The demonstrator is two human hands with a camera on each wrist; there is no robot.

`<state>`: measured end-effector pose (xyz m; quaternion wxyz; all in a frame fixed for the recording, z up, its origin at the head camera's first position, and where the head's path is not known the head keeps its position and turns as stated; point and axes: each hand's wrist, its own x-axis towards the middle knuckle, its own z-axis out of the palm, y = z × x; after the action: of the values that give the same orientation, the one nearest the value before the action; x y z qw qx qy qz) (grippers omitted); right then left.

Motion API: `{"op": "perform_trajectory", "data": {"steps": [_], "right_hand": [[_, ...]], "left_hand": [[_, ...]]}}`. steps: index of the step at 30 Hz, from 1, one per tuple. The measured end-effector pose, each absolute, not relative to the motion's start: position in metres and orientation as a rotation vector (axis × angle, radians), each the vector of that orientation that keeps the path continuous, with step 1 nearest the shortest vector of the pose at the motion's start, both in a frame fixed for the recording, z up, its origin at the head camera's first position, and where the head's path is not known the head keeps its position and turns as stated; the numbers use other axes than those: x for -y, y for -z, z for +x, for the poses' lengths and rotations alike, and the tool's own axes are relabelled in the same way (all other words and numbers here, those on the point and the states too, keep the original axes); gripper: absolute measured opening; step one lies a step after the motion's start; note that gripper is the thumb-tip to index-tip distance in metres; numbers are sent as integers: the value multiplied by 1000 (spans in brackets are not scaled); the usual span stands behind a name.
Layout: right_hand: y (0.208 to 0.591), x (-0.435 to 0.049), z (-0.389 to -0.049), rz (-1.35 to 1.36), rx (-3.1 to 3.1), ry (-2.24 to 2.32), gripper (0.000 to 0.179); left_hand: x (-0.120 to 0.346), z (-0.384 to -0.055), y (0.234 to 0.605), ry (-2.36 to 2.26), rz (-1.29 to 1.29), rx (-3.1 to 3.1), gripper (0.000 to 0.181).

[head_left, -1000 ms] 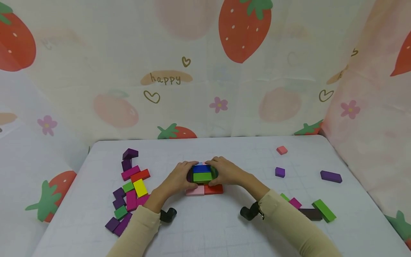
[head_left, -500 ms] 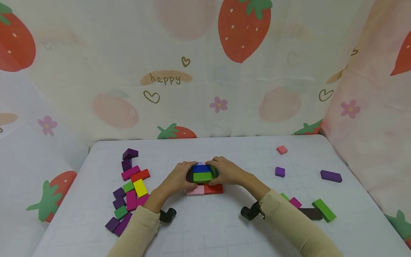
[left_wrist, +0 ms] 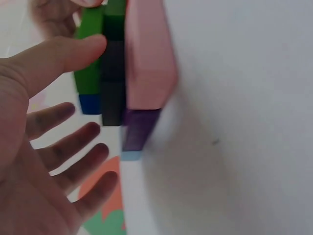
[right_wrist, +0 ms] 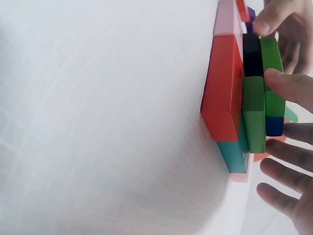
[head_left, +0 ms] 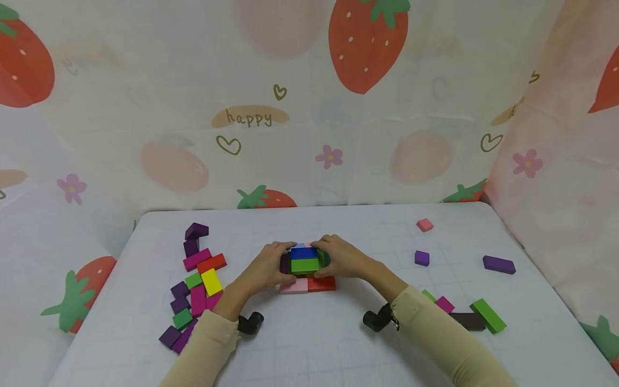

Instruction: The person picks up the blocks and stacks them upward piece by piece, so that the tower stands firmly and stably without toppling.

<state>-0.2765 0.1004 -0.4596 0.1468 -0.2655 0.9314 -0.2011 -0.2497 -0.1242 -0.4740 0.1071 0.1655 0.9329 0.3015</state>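
Left sleeve point(head_left: 208, 346): shifted a touch outward since half a second ago, along with the black wrist camera point(head_left: 250, 323).
Block stack point(head_left: 304, 262): sits as before, mid-table, between both hands.
Left hand point(head_left: 266, 265): grips the left end of the stack, with thumb on the near face of the top green block point(head_left: 304, 267) and fingers spread, reaching round toward the far side; cannot tell how firmly.
Right hand point(head_left: 345, 257): grips the right end likewise, with thumb on the same near face and index finger by the end of the blue block point(head_left: 303, 252).
Top layer: green in front, blue just behind, touching.
Middle layer: dark block point(left_wrist: 112, 103) toward the left, darker green block point(right_wrist: 253, 115) toward the right.
Bottom layer: pink block point(head_left: 294, 287) and red block point(head_left: 321, 285) side by side in front, purple block point(left_wrist: 142, 129) and teal block point(right_wrist: 233, 156) farther back.
Left pile: crowded together near the left forearm, around a yellow block point(head_left: 211, 282).
Right side of the table point(head_left: 309, 344): scattered with a small purple cube point(head_left: 422, 258), a long purple block point(head_left: 499, 264), and a long green block point(head_left: 488, 316) touching a dark brown block point(head_left: 468, 321).
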Motion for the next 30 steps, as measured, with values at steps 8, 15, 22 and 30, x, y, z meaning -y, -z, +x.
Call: {"op": "perform_trajectory", "data": {"steps": [8, 15, 22, 30], "right_hand": [[463, -104, -277, -733, -2686, 605, 73], [465, -108, -278, -718, -2677, 656, 73], [466, -109, -280, -728, -2672, 675, 74], [467, -108, -278, -732, -2660, 697, 75]], "left_hand": [[150, -241, 452, -873, 475, -2703, 71], [190, -241, 424, -855, 389, -2748, 51], [230, -257, 420, -611, 262, -2825, 34], [245, -260, 435, -359, -35, -2843, 38]]}}
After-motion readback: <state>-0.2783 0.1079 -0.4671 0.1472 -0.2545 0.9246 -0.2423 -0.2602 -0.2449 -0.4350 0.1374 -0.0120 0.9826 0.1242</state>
